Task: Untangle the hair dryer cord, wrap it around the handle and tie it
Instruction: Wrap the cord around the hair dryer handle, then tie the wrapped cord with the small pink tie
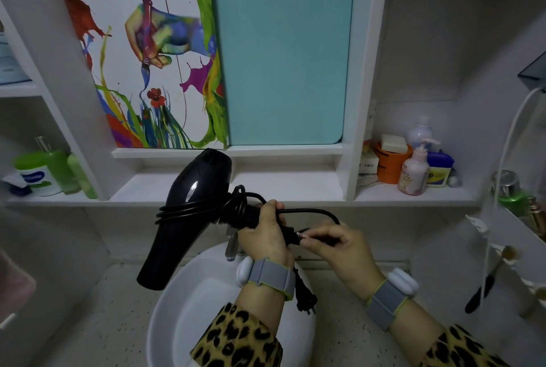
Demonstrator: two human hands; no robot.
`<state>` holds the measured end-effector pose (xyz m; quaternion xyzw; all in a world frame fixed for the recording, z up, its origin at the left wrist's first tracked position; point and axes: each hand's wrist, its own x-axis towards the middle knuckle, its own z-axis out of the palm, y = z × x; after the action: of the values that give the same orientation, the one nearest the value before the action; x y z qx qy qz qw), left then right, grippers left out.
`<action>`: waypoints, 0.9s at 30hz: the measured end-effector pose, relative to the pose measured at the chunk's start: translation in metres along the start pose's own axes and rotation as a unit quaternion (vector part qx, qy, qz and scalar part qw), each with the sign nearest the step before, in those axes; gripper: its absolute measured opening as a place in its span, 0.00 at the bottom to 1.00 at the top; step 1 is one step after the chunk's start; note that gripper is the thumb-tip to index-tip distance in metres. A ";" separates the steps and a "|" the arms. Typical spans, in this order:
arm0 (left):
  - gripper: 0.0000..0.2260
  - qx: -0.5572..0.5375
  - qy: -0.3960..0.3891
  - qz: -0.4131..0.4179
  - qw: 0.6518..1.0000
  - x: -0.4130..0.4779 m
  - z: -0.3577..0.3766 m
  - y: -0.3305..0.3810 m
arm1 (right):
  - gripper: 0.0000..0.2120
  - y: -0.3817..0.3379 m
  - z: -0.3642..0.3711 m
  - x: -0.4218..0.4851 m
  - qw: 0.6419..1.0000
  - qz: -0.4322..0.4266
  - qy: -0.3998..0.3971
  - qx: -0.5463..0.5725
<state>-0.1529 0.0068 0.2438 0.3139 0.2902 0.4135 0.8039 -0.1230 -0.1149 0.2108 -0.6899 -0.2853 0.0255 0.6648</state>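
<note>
A black hair dryer (189,204) hangs in the air above the white basin (189,307), nozzle pointing down-left. My left hand (266,233) grips its handle end. The black cord (206,207) is coiled several turns around the body and handle, then arcs right in a loop to my right hand (331,245). That hand pinches the cord near a small pale tie beside my left hand. The plug (305,298) dangles below my left wrist.
A chrome tap (232,245) stands behind the basin. Green bottles and a jar (47,171) fill the left shelf; pump bottles and an orange tub (413,165) fill the right one. A white hose (502,159) hangs at the right. Brushes (484,284) hang low right.
</note>
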 end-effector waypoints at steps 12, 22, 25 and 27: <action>0.15 0.047 0.019 0.022 0.998 -0.007 -0.005 -0.022 | 0.05 -0.018 -0.024 0.002 0.991 0.044 0.084 0.089; 0.16 0.122 0.011 0.025 0.992 -0.029 -0.004 -0.062 | 0.09 0.021 -0.049 -0.021 0.994 0.073 0.068 0.051; 0.17 0.153 0.033 0.033 0.987 -0.038 -0.003 -0.076 | 0.09 0.036 -0.055 -0.030 0.988 0.103 0.103 0.046; 0.17 0.186 0.040 0.047 0.981 -0.047 -0.004 -0.090 | 0.10 0.051 -0.062 -0.042 0.983 0.130 0.126 0.023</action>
<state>-0.1356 -0.0737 0.1844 0.4546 0.3787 0.4015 0.6991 -0.1141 -0.1861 0.1559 -0.7032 -0.1059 0.0312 0.7024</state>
